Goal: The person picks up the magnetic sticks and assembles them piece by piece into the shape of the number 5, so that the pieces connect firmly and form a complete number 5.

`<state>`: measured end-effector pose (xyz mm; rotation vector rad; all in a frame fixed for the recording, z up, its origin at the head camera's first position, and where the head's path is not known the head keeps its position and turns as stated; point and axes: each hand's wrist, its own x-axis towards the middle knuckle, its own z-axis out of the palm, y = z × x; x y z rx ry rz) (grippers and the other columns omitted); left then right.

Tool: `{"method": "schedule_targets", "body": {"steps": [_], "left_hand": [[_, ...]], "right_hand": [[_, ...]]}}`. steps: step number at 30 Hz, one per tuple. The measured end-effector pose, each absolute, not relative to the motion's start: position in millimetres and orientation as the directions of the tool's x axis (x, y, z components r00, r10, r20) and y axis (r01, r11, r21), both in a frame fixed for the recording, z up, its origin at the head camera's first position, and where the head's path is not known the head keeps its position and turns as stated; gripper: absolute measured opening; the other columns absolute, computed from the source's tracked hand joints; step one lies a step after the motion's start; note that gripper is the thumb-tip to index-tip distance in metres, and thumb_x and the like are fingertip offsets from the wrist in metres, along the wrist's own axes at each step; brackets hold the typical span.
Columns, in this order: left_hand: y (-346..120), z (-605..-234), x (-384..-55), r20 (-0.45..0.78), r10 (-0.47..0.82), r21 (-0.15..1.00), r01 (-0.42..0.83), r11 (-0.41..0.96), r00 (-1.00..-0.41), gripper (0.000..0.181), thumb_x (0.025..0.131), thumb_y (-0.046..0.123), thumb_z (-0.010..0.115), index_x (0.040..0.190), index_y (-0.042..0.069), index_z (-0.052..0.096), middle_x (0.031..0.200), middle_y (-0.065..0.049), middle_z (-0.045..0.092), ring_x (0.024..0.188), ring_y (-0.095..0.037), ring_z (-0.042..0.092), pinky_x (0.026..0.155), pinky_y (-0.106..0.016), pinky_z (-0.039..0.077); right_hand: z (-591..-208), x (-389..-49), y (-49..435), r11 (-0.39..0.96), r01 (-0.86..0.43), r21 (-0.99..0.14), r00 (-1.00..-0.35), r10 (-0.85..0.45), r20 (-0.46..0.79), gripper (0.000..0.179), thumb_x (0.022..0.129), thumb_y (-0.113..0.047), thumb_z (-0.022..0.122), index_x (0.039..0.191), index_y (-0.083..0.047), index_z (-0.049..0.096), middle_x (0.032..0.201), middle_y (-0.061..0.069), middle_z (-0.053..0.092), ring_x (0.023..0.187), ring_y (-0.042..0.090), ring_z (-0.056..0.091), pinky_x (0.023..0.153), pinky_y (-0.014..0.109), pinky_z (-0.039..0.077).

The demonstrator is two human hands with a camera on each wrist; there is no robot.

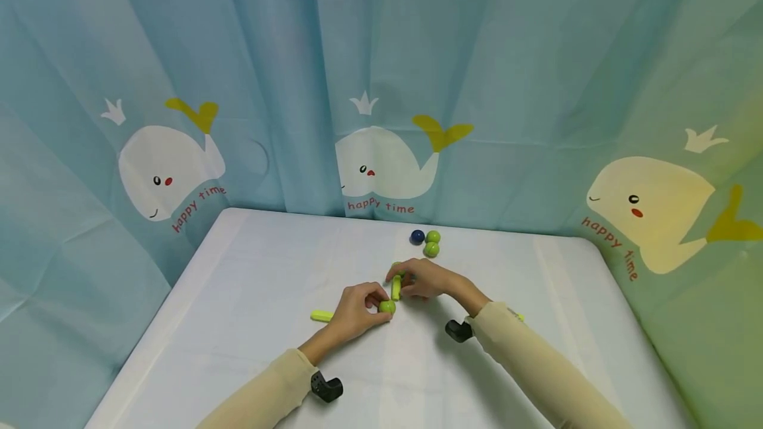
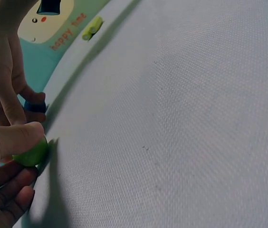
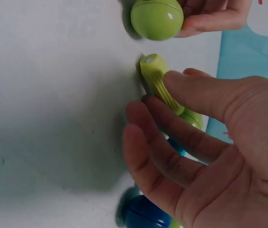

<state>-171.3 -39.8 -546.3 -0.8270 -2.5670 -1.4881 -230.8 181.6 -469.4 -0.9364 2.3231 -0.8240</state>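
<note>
My left hand [image 1: 356, 313] pinches a glossy green ball [image 1: 387, 307] between thumb and fingers, low over the white table. In the left wrist view that green ball [image 2: 33, 153] shows under the thumb tip. Just beyond it, my right hand [image 1: 424, 279] holds a short yellow-green stick [image 1: 396, 288] between thumb and index finger. The right wrist view shows the stick [image 3: 159, 84] as ribbed, with a pale spot on its near end facing the left hand's ball [image 3: 157, 20]. Another green ball [image 3: 192, 118] sits at its far end, partly hidden by the fingers.
Toward the back of the table [image 1: 268, 263] stand a dark blue ball [image 1: 417, 237] and two green balls [image 1: 432, 249]. A yellow-green stick [image 1: 321, 316] lies left of the left hand. Another piece [image 1: 520, 316] peeks out past the right sleeve. A whale-print curtain [image 1: 507, 85] hangs behind.
</note>
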Motion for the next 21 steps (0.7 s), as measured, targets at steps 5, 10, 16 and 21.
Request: {"method": "schedule_targets", "body": {"steps": [5,10,16,21], "left_hand": [[-40.7,-547.7,-170.5,0.31,0.416,0.785,0.477,0.395,-0.855,0.026,0.08,0.011,0.09,0.099,0.011,0.073,0.094,0.002,0.074,0.083,-0.008,0.069,0.073,-0.03,0.057],[-42.3,-546.9,-169.8,0.313,0.42,0.781,0.483,0.397,-0.852,0.026,0.081,0.012,0.089,0.102,0.01,0.075,0.096,0.0,0.075,0.084,-0.009,0.07,0.075,-0.031,0.058],[-43.8,-546.4,-168.1,0.32,0.429,0.777,0.493,0.39,-0.845,0.026,0.082,0.012,0.088,0.105,0.008,0.076,0.098,-0.002,0.076,0.085,-0.012,0.072,0.075,-0.029,0.057],[-43.2,-546.1,-166.6,0.311,0.422,0.787,0.48,0.387,-0.851,0.027,0.082,0.012,0.088,0.106,0.007,0.076,0.1,-0.003,0.075,0.087,-0.014,0.072,0.077,-0.032,0.058]], "right_hand": [[-474.5,-229.4,177.7,0.618,-0.442,-0.65,-0.685,-0.701,-0.201,0.023,0.094,0.006,0.068,0.115,-0.001,0.073,0.087,0.013,0.071,0.053,0.011,0.055,0.053,0.023,0.048],[-475.8,-227.5,176.2,0.639,-0.458,-0.618,-0.723,-0.672,-0.159,0.019,0.092,0.003,0.072,0.109,-0.003,0.076,0.083,0.009,0.069,0.058,0.006,0.051,0.057,0.022,0.045],[-477.6,-228.4,173.9,0.637,-0.457,-0.621,-0.731,-0.667,-0.145,0.016,0.091,0.002,0.073,0.106,-0.003,0.077,0.078,0.003,0.068,0.057,0.005,0.052,0.055,0.021,0.044],[-476.4,-231.5,175.8,0.625,-0.435,-0.648,-0.722,-0.672,-0.164,0.015,0.093,0.001,0.071,0.107,-0.002,0.076,0.077,0.007,0.07,0.056,0.008,0.055,0.054,0.022,0.046]]}}
